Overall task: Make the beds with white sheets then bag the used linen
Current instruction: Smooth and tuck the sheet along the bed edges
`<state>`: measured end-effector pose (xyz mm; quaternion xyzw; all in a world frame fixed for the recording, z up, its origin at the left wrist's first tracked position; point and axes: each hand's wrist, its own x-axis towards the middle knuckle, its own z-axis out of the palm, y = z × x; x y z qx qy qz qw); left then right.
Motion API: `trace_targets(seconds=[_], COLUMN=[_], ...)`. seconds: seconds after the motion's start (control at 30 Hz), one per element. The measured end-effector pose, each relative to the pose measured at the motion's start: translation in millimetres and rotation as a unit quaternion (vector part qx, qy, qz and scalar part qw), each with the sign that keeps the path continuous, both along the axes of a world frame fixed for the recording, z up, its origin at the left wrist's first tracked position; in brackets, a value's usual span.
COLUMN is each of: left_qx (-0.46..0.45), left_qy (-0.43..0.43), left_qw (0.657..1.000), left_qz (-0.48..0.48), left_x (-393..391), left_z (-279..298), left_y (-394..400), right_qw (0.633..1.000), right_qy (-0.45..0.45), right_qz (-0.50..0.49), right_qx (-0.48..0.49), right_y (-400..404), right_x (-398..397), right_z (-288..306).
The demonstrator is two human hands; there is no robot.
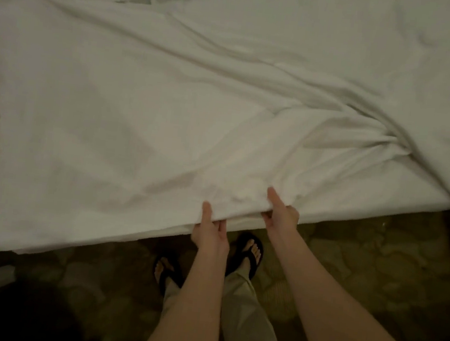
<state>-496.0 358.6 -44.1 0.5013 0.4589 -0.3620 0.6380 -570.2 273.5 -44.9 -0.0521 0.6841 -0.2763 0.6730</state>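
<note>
Both hands show in the head view, at the near edge of the bed: the left hand [209, 230] and right hand [280, 214] each pinch the white sheet [141, 110], thumb on top, fingers curled under its hem. Deep creases bunch toward the right; an uneven pull could drag the sheet askew or slip it onto the patterned floor [362, 259].

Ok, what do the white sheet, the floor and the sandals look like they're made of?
White sheet: woven cloth, probably cotton, matte; it creases softly and bunches where the left hand and right hand pinch its edge. Floor: looks like patterned carpet, dull; dim light leaves it uncertain. Sandals: dark, likely rubber or foam thongs.
</note>
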Motion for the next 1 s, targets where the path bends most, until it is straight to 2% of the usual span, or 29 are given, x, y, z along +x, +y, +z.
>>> trace_targets(seconds=[0.1,0.17,0.2,0.23,0.3,0.37,0.4,0.47,0.53,0.63,0.77,1.0], left_qx=[0.011,-0.006,-0.023,-0.042,-0.064,-0.059,-0.051,-0.041,-0.059,-0.081,-0.110,-0.125], left_qy=[-0.004,0.032,0.062,0.094,0.137,0.099,0.052,-0.043,-0.092,-0.130,-0.153,-0.187], left_qw=[0.999,0.988,0.970,0.940,0.857,0.786,0.770,0.764,0.764,0.732,0.674,0.621], left_qz=[-0.047,-0.149,-0.235,-0.326,-0.493,-0.607,-0.634,-0.642,-0.636,-0.664,-0.714,-0.751], left_x=[-8,-12,-16,-21,-30,-35,-35,-32,-30,-26,-20,-31], left_z=[-1,0,3,7,17,25,25,29,36,46,68,92], left_y=[3,2,-3,-11,-36,-68,-86,-120,-160,-208,-260,-347], right_qw=[0.993,0.980,0.969,0.949,0.894,0.873,0.869,0.860,0.859,0.846,0.853,0.873], right_qy=[-0.009,0.024,0.058,0.110,0.220,0.251,0.252,0.254,0.262,0.286,0.294,0.317], right_qz=[0.104,0.191,0.238,0.294,0.375,0.383,0.383,0.389,0.377,0.373,0.335,0.309], right_qx=[0.046,0.056,0.039,-0.001,-0.108,-0.168,-0.185,-0.210,-0.227,-0.251,-0.271,-0.206], right_y=[2,-8,-16,-25,-48,-75,-89,-115,-142,-176,-221,-260], right_x=[-26,-38,-43,-48,-60,-73,-79,-86,-93,-97,-96,-124], right_z=[-5,-1,1,4,9,16,17,19,18,23,42,41])
